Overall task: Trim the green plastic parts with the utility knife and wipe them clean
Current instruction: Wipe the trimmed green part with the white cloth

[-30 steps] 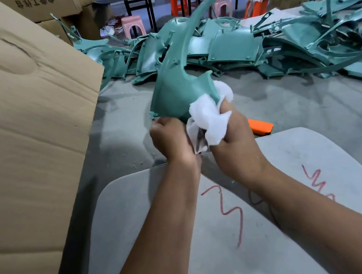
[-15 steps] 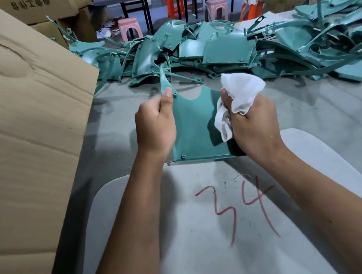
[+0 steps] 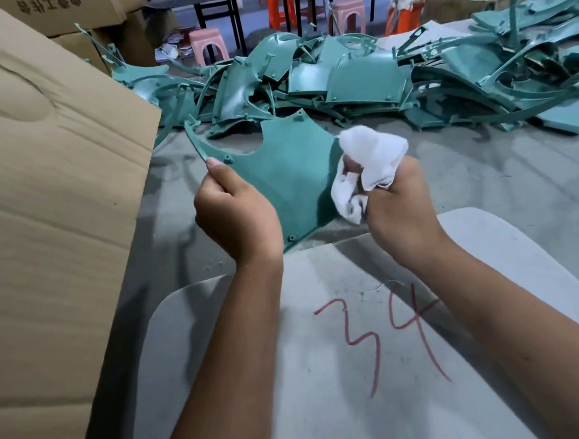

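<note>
Green part (image 3: 290,169) between hands, left fingers (image 3: 218,175) pinching edge

My left hand (image 3: 238,217) and right hand (image 3: 400,208) are bare, same for both wrists. Left forearm (image 3: 224,367) and right forearm (image 3: 504,340) are bare too, right down to where the frame cuts them off, so no sleeve edge or cuff in view. Only fine detail I can read: a short, rounded nail on the left thumb (image 3: 212,162), knuckle ridges across the back of each hand, and what looks like one tiny dark speck on the upper side of the right forearm; other nails are hidden.
</note>
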{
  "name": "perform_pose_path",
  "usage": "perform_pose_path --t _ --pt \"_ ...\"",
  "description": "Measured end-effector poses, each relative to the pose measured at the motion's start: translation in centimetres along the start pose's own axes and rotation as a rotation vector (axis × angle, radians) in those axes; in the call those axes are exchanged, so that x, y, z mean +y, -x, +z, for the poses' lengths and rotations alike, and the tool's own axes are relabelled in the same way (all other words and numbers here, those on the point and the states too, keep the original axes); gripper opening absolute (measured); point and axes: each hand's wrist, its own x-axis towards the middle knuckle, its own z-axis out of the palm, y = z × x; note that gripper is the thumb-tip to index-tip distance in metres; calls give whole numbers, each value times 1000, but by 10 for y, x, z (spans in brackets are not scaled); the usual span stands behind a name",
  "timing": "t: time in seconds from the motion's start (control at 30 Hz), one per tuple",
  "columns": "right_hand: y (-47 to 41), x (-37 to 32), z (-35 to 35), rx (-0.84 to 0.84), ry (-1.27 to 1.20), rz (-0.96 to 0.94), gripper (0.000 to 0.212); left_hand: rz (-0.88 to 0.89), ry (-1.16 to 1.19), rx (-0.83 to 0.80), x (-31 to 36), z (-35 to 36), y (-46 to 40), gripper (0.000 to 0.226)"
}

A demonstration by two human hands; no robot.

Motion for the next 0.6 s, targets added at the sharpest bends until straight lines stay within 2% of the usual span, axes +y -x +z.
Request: perform_pose_path --t 0.13,0.2,0.27,0.3,0.37,0.43,0.47,0.53,0.57,0.6 --pt "-1 2 -4 67 -4 -31 39 102 59 -70 3 0 -5 56" --pt "-3 4 -7 84 -92 17 58 128 84 -108 4 1 -8 56" --pt "-5 8 -11 102 -71 91 74 98 109 -123 2 2 -8 56" --pt "-4 10 -12 105 10 91 74 77 122 -121 2 3 -7 56" --pt "-2 12 -12 159 223 106 50 46 134 -85 3 3 -3 55" --pt "3 17 -10 184 338 106 46 -1 119 12 4 2 0 55" --pt "4 15 -9 174 329 53 44 -29 105 67 4 3 2 55" --pt "3 11 -1 52 259 33 22 -42 96 134 4 5 9 53" --pt "5 5 2 48 298 5 18 -32 114 138 3 7 12 52" --pt "5 0 3 118 256 8 30 -36 135 119 3 9 15 51"
